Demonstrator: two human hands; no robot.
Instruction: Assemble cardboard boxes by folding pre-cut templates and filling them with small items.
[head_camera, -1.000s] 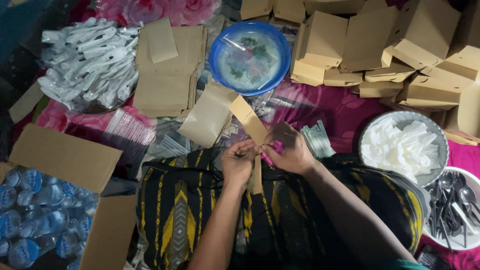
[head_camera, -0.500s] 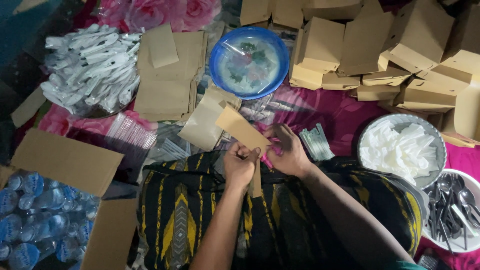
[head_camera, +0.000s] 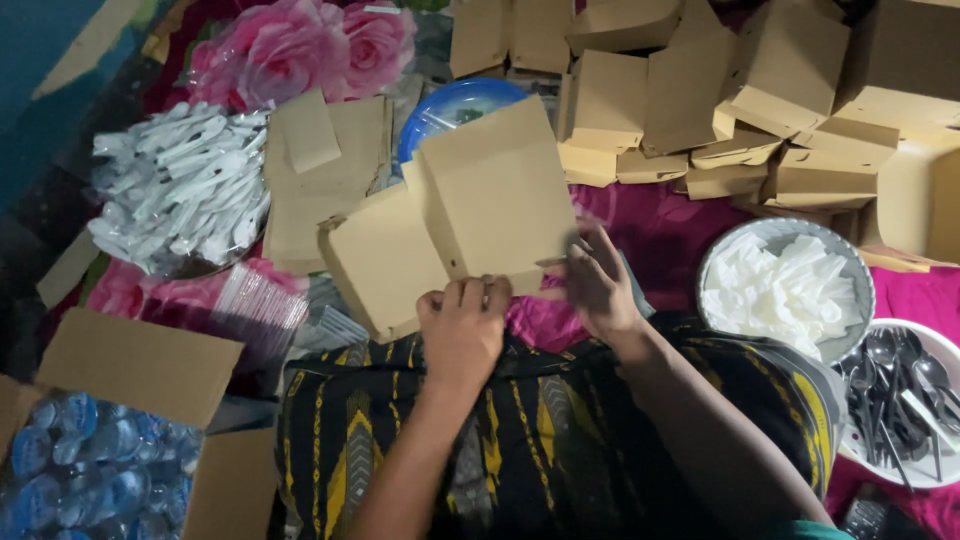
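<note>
We pinch a flat brown carton blank (head_camera: 480, 215) at its lower edge, left hand (head_camera: 462, 335) and right hand (head_camera: 598, 285) fingers pressed on it; folded boxes (head_camera: 700, 90) pile at 1 o'clock, unfolded blanks (head_camera: 320, 170) remain at 10.

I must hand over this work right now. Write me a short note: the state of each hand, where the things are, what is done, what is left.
Left hand: grips the lower edge of a flat brown cardboard box blank, held over the lap.
Right hand: holds the same blank at its right lower edge.
Done: folded boxes piled at the far right.
Left: this blank is not yet folded; a stack of flat blanks lies far left.
Nearby: bowl of white napkins, black spoons, wrapped white cutlery.
</note>
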